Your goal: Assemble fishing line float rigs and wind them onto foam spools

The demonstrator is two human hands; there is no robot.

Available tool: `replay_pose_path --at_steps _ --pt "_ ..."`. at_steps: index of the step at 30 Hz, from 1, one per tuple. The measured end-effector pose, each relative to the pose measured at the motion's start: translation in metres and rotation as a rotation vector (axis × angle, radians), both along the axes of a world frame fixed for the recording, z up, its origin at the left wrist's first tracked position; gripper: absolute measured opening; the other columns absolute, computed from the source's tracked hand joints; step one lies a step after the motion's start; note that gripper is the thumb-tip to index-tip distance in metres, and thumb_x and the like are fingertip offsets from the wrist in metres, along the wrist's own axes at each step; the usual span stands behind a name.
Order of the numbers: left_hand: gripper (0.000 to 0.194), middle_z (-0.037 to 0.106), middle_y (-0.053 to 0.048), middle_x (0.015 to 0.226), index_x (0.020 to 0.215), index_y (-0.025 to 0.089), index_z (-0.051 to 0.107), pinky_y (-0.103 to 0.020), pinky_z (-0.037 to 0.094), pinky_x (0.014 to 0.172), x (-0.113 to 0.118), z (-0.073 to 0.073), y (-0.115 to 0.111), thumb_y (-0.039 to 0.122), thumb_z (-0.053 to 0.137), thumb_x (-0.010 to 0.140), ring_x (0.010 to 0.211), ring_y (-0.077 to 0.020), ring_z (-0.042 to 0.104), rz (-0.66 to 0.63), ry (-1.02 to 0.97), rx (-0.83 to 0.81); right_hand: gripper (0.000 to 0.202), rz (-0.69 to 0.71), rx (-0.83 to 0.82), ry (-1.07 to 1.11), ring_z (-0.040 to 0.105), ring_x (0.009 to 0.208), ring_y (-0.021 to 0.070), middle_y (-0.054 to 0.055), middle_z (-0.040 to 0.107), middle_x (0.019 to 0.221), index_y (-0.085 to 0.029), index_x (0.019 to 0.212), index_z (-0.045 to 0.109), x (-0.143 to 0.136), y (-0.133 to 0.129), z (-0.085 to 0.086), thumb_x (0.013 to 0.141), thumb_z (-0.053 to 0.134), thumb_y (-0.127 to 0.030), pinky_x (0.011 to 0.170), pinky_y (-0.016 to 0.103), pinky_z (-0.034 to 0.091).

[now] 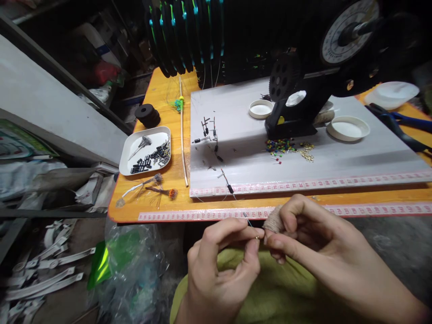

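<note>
The small gold piece sits clamped between the nearer left hand's fingertips, its thin line slanting up-left; the right hand's fingertips lie just right, their grip unclear.

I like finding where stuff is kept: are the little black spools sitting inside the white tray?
No, the black spools stand on the orange table, just behind the white tray.

A thin bluish line slants down over the left hand, between a small grey piece at its upper end and a tiny gold piece at the thumb tip, its exact shape too small to tell
</note>
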State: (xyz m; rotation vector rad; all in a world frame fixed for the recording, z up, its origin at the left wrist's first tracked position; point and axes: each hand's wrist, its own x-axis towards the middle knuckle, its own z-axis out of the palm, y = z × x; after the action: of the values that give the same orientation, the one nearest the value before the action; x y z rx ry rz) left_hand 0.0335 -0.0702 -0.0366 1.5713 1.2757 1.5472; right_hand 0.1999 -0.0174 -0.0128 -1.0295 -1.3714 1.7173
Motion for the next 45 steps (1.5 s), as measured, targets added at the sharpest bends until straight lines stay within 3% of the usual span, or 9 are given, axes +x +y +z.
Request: replay_pose_path --at_steps 20,34,37,40,45 --pt "0.055 0.077 -0.004 0.094 0.124 0.017 0.055 -0.019 0.065 0.079 -0.002 0.001 0.003 -0.007 0.070 0.077 0.079 -0.0139 0.077 0.025 0.168 0.130 0.031 0.028 -0.019 -0.059 0.058 0.066 0.0113 -0.003 0.057 0.075 -0.023 0.077 0.043 0.006 0.000 -0.004 0.092 0.068 -0.032 0.060 0.023 0.052" --pt "0.052 0.076 -0.004 0.095 0.122 0.016 0.055 -0.018 0.063 0.083 -0.002 0.006 0.002 -0.006 0.070 0.078 0.082 -0.0129 0.077 0.019 0.195 0.137 0.030 0.039 -0.002 -0.075 0.059 0.067 0.0125 -0.002 0.058 0.074 -0.023 0.076 0.043 0.007 0.000 -0.001 0.092 0.066 -0.031 0.059 0.024 0.052" --pt "0.050 0.075 -0.004 0.092 0.122 0.016 0.054 -0.019 0.063 0.080 -0.005 0.009 0.004 -0.004 0.070 0.079 0.079 -0.0133 0.076 0.002 0.258 0.159 0.029 0.034 0.077 -0.123 0.058 0.066 0.0128 -0.003 0.058 0.074 -0.023 0.076 0.044 0.007 0.001 0.000 0.092 0.067 -0.029 0.059 0.024 0.052" --pt "0.045 0.074 -0.004 0.089 0.120 0.016 0.054 -0.020 0.062 0.074 -0.010 0.014 0.007 -0.002 0.066 0.081 0.075 -0.0133 0.074 -0.035 0.358 0.172 0.024 0.075 0.275 -0.277 0.058 0.066 0.0128 -0.002 0.058 0.075 -0.024 0.078 0.046 0.010 0.003 0.001 0.093 0.064 -0.027 0.059 0.025 0.049" --pt "0.042 0.071 -0.002 0.088 0.115 0.021 0.051 -0.022 0.060 0.071 -0.021 0.025 0.016 -0.001 0.063 0.081 0.074 -0.0140 0.071 -0.236 0.370 0.033 0.020 0.214 0.400 -0.436 0.056 0.065 0.0126 -0.002 0.058 0.074 -0.024 0.080 0.049 0.015 0.013 0.006 0.094 0.062 -0.029 0.058 0.024 0.046"
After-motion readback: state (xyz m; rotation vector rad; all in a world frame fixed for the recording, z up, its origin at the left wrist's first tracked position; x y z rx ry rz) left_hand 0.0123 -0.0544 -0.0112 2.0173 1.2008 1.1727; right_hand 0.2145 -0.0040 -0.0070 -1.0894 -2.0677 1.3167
